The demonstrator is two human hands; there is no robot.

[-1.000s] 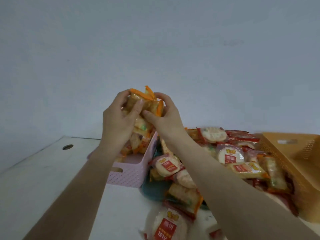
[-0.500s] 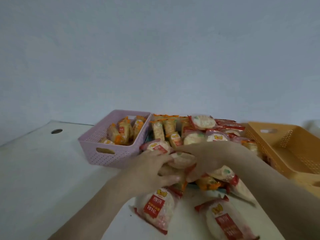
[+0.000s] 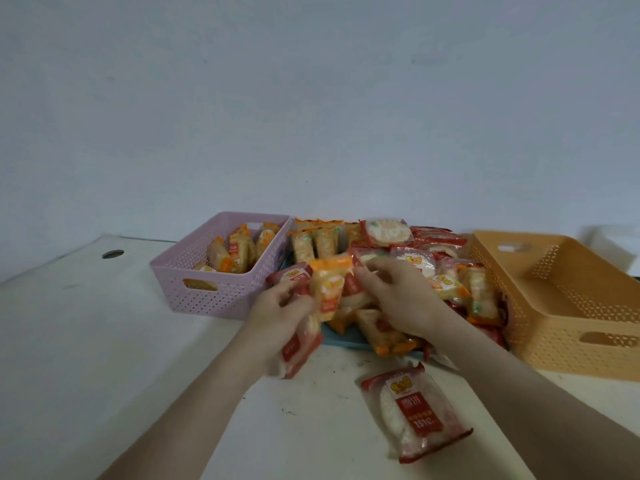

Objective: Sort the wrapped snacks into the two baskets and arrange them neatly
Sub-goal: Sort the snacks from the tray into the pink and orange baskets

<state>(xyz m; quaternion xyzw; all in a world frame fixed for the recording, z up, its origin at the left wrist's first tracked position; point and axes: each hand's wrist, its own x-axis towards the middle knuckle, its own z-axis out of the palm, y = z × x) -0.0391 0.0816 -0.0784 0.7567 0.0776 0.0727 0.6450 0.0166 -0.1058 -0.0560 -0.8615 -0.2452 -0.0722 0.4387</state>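
Far left on the table (image 3: 104, 341) there's a round hole (image 3: 112, 253), at about 10 o'clock from the hands. Next is the pink basket (image 3: 221, 296), with a few orange-wrapped snacks (image 3: 239, 252) standing in it.

Left hand (image 3: 280, 317) sits just at the basket's 4 o'clock, fingers curled round a red packet (image 3: 299, 351) that hangs tilted off the table. An orange packet (image 3: 329, 292) stands upright at its 1 o'clock, right between the two hands. Can't tell which hand actually has it.

Right hand (image 3: 405, 299) is palm-down on the front of the pile (image 3: 433, 261), fingers bent into the packets. Can't tell if it's pinching one or just resting there.

The pile sits on a blue tray (image 3: 346, 339) between the baskets. One loose packet (image 3: 415, 414) lies flat on the table at 6 o'clock from the right hand. The orange basket (image 3: 571, 327) is at 3 o'clock, touching the pile.
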